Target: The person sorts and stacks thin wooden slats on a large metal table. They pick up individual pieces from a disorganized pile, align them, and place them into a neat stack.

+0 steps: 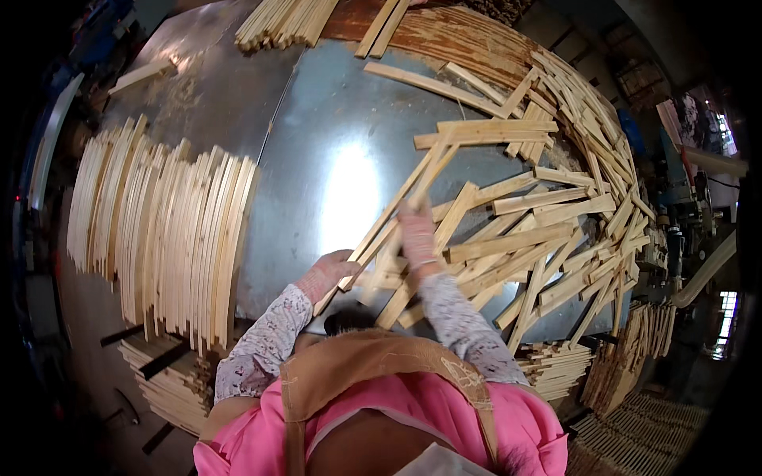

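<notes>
My left hand (324, 274), in a pinkish work glove, is closed around the near end of a long, pale wooden strip (383, 223) that slants up and away to the right. My right hand (417, 232), gloved likewise and slightly blurred, closes on a second wooden strip (436, 171) whose far end meets the first one. Beneath and right of this hand lies a loose, crisscrossed heap of wooden strips (512, 242). Some pieces between my hands are smeared by motion.
A tight row of wooden strips (178, 238) lies at the left of the metal table (302, 119). More strips (286, 20) lie at the far edge, beside a worn wooden board (452, 32). Stacked strips (559, 369) sit below the right edge; machinery (675, 246) stands farther right.
</notes>
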The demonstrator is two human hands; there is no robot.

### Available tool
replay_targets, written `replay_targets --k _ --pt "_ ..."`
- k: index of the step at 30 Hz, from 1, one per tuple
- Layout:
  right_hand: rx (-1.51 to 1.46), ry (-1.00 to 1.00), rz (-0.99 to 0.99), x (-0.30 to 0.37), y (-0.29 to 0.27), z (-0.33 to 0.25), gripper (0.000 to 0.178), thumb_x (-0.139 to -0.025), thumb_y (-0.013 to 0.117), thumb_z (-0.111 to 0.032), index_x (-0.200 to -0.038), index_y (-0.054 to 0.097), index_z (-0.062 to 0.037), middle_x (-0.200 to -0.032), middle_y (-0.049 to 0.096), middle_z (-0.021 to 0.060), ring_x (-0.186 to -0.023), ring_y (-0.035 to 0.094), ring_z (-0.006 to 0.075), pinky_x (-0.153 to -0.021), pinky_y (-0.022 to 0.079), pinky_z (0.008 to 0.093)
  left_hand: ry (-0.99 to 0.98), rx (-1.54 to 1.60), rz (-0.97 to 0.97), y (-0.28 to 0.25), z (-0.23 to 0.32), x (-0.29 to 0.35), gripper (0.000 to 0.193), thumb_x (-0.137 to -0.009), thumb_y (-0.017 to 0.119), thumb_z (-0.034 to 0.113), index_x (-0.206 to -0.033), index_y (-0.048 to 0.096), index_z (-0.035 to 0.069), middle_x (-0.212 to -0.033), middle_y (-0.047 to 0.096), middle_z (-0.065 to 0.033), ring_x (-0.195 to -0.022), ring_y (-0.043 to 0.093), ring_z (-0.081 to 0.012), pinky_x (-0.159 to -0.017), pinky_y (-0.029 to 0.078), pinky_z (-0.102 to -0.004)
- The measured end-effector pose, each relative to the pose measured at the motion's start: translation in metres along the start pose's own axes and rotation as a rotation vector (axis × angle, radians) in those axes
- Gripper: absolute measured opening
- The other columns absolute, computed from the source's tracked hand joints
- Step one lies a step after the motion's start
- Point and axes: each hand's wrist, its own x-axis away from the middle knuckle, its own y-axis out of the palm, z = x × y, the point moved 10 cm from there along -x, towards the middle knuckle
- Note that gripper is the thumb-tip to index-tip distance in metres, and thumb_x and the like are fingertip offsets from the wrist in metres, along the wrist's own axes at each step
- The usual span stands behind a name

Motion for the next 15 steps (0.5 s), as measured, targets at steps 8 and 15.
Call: replay_targets --k 8,15 --pt "-0.782 0.418 -0.223 0.110 0.090 -0.058 0.077 -0.100 0.069 -0.030 -0.161 0.041 0.0083 -0.128 0.072 0.0232 -0.108 0.071 0.0296 -0.098 0.055 0.0380 0.140 0.282 0.327 -0.027 -0.075 0.078 0.067 -0.096 0.073 0.022 -0.152 0.053 -0.008 -0.136 0.070 -0.0173 -0.122 0.066 -0.0247 -0.109 0.051 -0.0349" --pt "-0.638 0.258 -0.549 0.147 0.183 -0.108 0.052 -0.103 0.062 -0.039 -0.128 0.071 0.0060 -0.107 0.076 0.0167 -0.097 0.071 0.0284 -0.094 0.055 0.0388 0.259 0.543 0.284 -0.082 -0.138 0.134 0.052 -0.111 0.059 0.037 -0.146 0.062 -0.001 -0.130 0.072 -0.0111 -0.119 0.067 -0.0213 -0.105 0.054 -0.0363"
